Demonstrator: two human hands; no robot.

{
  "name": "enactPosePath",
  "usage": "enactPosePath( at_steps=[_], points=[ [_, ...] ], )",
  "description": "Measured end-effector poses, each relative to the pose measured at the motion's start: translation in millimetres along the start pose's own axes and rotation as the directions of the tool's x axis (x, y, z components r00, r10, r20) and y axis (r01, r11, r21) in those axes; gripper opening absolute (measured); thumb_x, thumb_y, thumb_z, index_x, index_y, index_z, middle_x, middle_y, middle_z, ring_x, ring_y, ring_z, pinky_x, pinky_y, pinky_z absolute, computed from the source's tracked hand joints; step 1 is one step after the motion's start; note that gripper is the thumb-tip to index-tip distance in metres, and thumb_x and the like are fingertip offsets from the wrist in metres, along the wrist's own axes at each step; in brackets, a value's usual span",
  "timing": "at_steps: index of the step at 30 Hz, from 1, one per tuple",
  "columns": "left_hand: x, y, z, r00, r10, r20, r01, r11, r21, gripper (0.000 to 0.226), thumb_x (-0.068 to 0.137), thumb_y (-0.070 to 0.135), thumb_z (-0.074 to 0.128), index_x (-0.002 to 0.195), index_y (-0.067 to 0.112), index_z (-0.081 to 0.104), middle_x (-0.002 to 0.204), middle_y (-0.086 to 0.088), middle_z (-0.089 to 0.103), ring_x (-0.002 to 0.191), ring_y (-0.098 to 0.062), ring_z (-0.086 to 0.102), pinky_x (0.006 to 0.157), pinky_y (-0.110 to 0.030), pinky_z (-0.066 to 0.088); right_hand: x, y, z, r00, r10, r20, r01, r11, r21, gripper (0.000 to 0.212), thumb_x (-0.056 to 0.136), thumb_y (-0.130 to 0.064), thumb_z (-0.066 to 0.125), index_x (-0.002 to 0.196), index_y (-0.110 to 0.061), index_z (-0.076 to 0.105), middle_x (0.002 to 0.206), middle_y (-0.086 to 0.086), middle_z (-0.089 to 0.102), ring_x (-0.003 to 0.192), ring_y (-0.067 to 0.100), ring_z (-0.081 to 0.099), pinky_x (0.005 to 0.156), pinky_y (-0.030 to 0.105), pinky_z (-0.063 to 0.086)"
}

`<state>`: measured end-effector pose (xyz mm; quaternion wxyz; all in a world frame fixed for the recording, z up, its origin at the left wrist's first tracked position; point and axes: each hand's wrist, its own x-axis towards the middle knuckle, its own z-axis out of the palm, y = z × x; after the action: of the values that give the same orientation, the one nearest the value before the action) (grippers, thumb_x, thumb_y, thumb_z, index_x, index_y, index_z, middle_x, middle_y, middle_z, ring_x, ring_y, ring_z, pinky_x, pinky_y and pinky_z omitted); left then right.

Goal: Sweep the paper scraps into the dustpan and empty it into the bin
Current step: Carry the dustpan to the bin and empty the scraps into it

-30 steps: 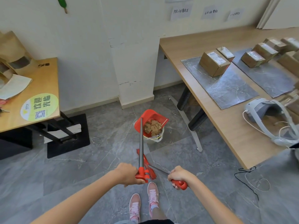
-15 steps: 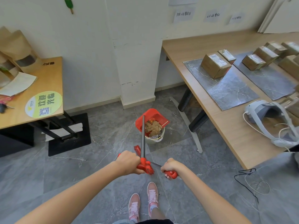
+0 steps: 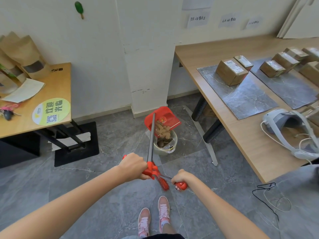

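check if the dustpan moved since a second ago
yes, the dustpan has risen and tipped further above the bin, scraps now spilling in

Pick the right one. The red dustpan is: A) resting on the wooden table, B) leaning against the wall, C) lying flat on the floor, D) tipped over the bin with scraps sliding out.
D: the dustpan is held tilted above the bin, brown paper scraps spilling from it, with the left hand gripping its long handle.

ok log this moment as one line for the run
step: emptying | dustpan tipped over bin | scraps at its lip, some in bin | left hand grips its handle | right hand holds broom
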<state>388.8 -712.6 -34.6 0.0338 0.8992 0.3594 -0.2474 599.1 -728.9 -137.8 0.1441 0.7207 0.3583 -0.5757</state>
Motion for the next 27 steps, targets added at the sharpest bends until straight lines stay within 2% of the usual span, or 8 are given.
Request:
enactPosePath(
  at_steps=[6, 11, 15, 17, 20, 23, 25, 27],
  points=[
    [-7.2, -4.6, -2.5, 1.0, -0.012, -0.02, 0.012, 1.0, -0.002, 0.055, 0.09, 0.061, 0.041, 0.072, 0.009, 0.045, 0.091, -0.014, 0.069, 0.081, -0.034, 0.067, 0.046, -0.025, 0.022, -3.0, -0.9, -2.0, 0.999, 0.008, 0.034, -0.007, 1.0, -0.029, 0.021, 0.088, 0.0, 0.051, 0.076, -0.005, 0.034, 0.028, 0.005, 0.048, 0.021, 0.011, 0.045, 0.031, 0.015, 0.041],
    [-11.8, -2.6, 5.8, 0.999, -0.017, -0.029, 0.016, 1.0, -0.027, 0.06, 0.091, 0.06, 0.041, 0.057, 0.013, 0.024, 0.09, -0.014, 0.068, 0.081, -0.034, 0.067, 0.046, -0.026, 0.021, -5.6, -2.6, -4.2, 0.999, 0.008, 0.045, -0.006, 0.999, -0.05, 0.021, 0.087, -0.001, 0.052, 0.07, -0.004, 0.04, 0.029, 0.003, 0.049, 0.023, 0.01, 0.046, 0.031, 0.015, 0.042],
    [-15.6, 3.1, 8.3, 1.0, -0.018, 0.006, 0.018, 0.999, -0.033, 0.057, 0.092, 0.058, 0.04, 0.061, 0.01, 0.032, 0.09, -0.014, 0.068, 0.081, -0.034, 0.066, 0.046, -0.027, 0.02, -7.6, -3.2, -6.2, 0.999, 0.011, 0.048, -0.009, 1.0, -0.029, 0.02, 0.087, -0.001, 0.052, 0.071, -0.004, 0.04, 0.029, 0.004, 0.049, 0.022, 0.01, 0.045, 0.03, 0.015, 0.041],
    [-17.2, 3.5, 9.9, 1.0, -0.014, 0.01, 0.014, 0.999, -0.032, 0.059, 0.092, 0.058, 0.039, 0.059, 0.011, 0.029, 0.081, -0.012, 0.065, 0.074, -0.032, 0.064, 0.045, -0.026, 0.02, -9.1, -3.8, -7.7, 0.999, 0.008, 0.046, -0.007, 1.0, -0.018, 0.02, 0.087, 0.0, 0.053, 0.072, -0.004, 0.039, 0.029, 0.005, 0.049, 0.022, 0.01, 0.045, 0.03, 0.015, 0.041],
    [-19.1, 4.4, 11.3, 1.0, -0.011, -0.005, 0.011, 1.0, 0.001, 0.06, 0.093, 0.058, 0.038, 0.056, 0.013, 0.023, 0.058, -0.005, 0.043, 0.063, -0.028, 0.057, 0.044, -0.026, 0.019, -10.1, -3.3, -10.8, 0.999, -0.002, 0.033, 0.002, 1.0, -0.001, 0.02, 0.087, 0.0, 0.053, 0.075, -0.005, 0.038, 0.028, 0.005, 0.049, 0.021, 0.011, 0.045, 0.03, 0.015, 0.041],
    [-17.8, 2.0, 17.2, 0.999, -0.009, -0.04, 0.008, 1.0, -0.013, 0.057, 0.092, 0.057, 0.038, 0.058, 0.011, 0.033, 0.075, -0.011, 0.062, 0.074, -0.032, 0.065, 0.044, -0.026, 0.017, -12.2, -1.7, -13.6, 1.0, -0.004, 0.023, 0.004, 1.0, 0.015, 0.016, 0.087, 0.001, 0.053, 0.089, -0.005, 0.039, 0.028, 0.006, 0.048, 0.021, 0.011, 0.045, 0.03, 0.014, 0.04],
    [-19.4, -4.5, 19.6, 0.995, -0.008, -0.102, 0.007, 1.0, -0.01, 0.054, 0.089, 0.059, 0.037, 0.061, 0.013, 0.044, 0.066, -0.008, 0.062, 0.059, -0.026, 0.062, 0.042, -0.023, 0.012, -14.0, -0.1, -16.1, 1.0, -0.011, 0.01, 0.011, 1.0, 0.029, 0.018, 0.087, 0.001, 0.053, 0.095, -0.005, 0.037, 0.032, 0.007, 0.05, 0.021, 0.01, 0.044, 0.03, 0.014, 0.039],
    [-20.8, -13.8, 22.1, 0.985, -0.047, -0.164, 0.053, 0.998, 0.035, 0.055, 0.077, 0.066, 0.037, 0.046, 0.02, 0.039, 0.039, 0.002, 0.048, 0.032, -0.016, 0.05, 0.044, -0.017, -0.003, -16.4, 1.0, -18.0, 1.0, -0.016, 0.003, 0.016, 0.999, 0.04, 0.016, 0.087, 0.001, 0.052, 0.085, -0.006, 0.038, 0.042, 0.009, 0.052, 0.021, 0.01, 0.044, 0.03, 0.013, 0.039]
  ],
)
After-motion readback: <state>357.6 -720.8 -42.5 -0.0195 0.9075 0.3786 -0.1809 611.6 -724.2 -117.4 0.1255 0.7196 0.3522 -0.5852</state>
